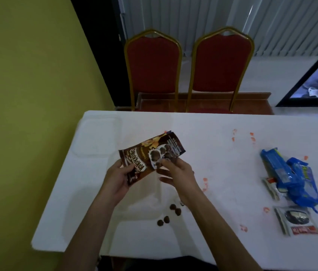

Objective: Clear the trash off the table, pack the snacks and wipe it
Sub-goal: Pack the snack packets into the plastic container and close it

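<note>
- L hand [118, 178] + R hand [176, 173] — both grip brown snack pouch [144, 156], thumbs on top, held above white table [212, 157], left of centre.
- Loose brown snack balls [173, 210] on table near R wrist.
- Far R: blue wrappers [291, 177].

We see two red-cushioned banquet chairs with gold metal frames standing side by side, the left chair [153, 65] and the right chair [221, 63] nearly touching. Behind them hang pale vertical blinds [271, 22]. A yellow wall [33, 75] fills our left side, bordered by a black strip [99, 55]. A low wooden ledge [252, 94] runs behind the chairs' legs. At far right leans a black-framed panel [314, 83], its picture blurred.
</note>
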A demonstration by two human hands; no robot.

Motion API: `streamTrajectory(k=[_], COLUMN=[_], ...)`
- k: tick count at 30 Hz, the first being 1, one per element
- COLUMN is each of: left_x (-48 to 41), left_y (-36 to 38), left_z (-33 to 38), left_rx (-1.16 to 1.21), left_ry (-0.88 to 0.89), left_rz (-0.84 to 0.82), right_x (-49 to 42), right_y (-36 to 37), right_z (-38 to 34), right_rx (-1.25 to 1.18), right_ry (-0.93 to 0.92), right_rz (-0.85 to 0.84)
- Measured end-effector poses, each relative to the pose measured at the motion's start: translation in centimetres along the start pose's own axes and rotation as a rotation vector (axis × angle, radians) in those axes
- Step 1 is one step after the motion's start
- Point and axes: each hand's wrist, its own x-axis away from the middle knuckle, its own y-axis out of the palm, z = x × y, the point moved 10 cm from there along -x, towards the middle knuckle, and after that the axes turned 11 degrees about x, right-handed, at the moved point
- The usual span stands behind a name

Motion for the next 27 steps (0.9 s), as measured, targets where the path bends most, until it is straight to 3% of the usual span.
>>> streamTrajectory(k=[4, 8, 15, 18, 27], left_x=[0.5, -0.1, -1.7, -2.7, -5.5], left_y=[-5.1, -7.3, -6.1, -5.6, -5.8], left_z=[0.6, 2.3, 4.0, 3.1, 0.2], left_rx=[-0.106, -0.438, -0.987, -1.021, -1.156], left_ry=[-0.026, 0.076, 0.234, 0.223, 0.158], left_rz=[0.034, 0.084, 0.117, 0.085, 0.101], right_x=[-1.4, -1.9, -1.9, -1.9, -1.4], right_y=[0.4, 1.2, 4.4, 5.9, 7.1], right_z=[0.9, 1.9, 1.1, 1.5, 2.2], right_rx=[0.030, 0.190, 1.002, 1.143, 1.320], right_ry=[0.106, 0.144, -0.061, -0.110, -0.128], right_rz=[0.044, 0.048, -0.046, -0.074, 0.093])
